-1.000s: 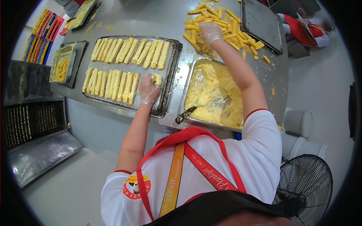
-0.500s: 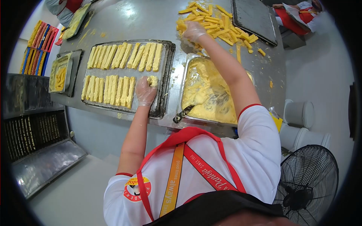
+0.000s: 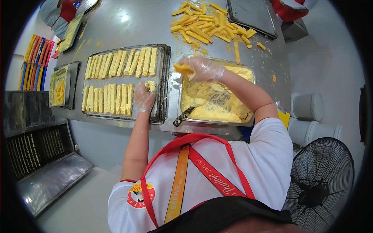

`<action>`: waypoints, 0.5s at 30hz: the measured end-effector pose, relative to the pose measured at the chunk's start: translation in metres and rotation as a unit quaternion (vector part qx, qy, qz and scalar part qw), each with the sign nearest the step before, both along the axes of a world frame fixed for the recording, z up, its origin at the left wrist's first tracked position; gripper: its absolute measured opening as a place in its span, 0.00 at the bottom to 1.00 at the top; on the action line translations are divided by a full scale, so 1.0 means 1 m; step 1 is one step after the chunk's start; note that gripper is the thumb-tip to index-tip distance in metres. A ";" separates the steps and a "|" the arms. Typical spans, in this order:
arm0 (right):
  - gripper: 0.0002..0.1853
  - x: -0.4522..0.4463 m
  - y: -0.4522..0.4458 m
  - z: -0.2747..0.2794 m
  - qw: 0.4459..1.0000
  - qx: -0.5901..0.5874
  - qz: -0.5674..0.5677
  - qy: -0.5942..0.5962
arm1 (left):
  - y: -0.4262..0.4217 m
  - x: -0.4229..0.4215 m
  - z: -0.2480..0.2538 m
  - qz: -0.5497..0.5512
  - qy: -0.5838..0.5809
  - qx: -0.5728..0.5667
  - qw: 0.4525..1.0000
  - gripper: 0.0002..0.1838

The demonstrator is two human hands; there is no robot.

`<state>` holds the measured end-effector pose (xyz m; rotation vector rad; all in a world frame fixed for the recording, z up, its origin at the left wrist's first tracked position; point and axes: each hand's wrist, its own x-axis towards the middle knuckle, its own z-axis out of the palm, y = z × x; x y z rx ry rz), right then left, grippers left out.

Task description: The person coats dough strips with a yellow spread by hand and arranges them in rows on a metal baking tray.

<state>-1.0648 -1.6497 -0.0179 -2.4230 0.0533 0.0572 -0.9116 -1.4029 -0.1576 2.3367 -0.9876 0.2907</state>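
My right hand, in a clear plastic glove, is closed around a few plain yellow sticks. It hovers over the upper left part of a metal pan of pale yellow cream. A black-handled tool rests on that pan's lower left rim. My left hand, gloved too, is curled at the right end of the lower row on a dark baking tray. Creamy yellow stuff, seemingly the end of a coated stick, shows at its fingers. Two rows of cream-coated sticks lie on the tray.
A heap of yellow sticks lies on the steel table beyond the pan, beside a dark tray. Another pan stands at the left edge. Co-workers are at the far side. A fan stands lower right.
My right hand has come back from the heap toward me, to above the cream pan, with yellow sticks in it. My left hand stays at the tray. The view has shifted slightly.
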 end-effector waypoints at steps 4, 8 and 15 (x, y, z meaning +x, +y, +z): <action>0.23 -0.009 0.012 -0.015 0.997 -0.025 0.019 -0.068 | -0.001 -0.003 0.007 -0.008 -0.017 -0.007 1.000 0.11; 0.24 -0.015 0.012 -0.019 0.988 -0.038 0.000 -0.151 | 0.002 0.002 -0.003 -0.001 -0.006 0.024 1.000 0.11; 0.14 0.001 -0.046 -0.013 0.983 -0.100 -0.138 -0.068 | -0.002 -0.008 0.023 -0.009 0.001 0.003 1.000 0.11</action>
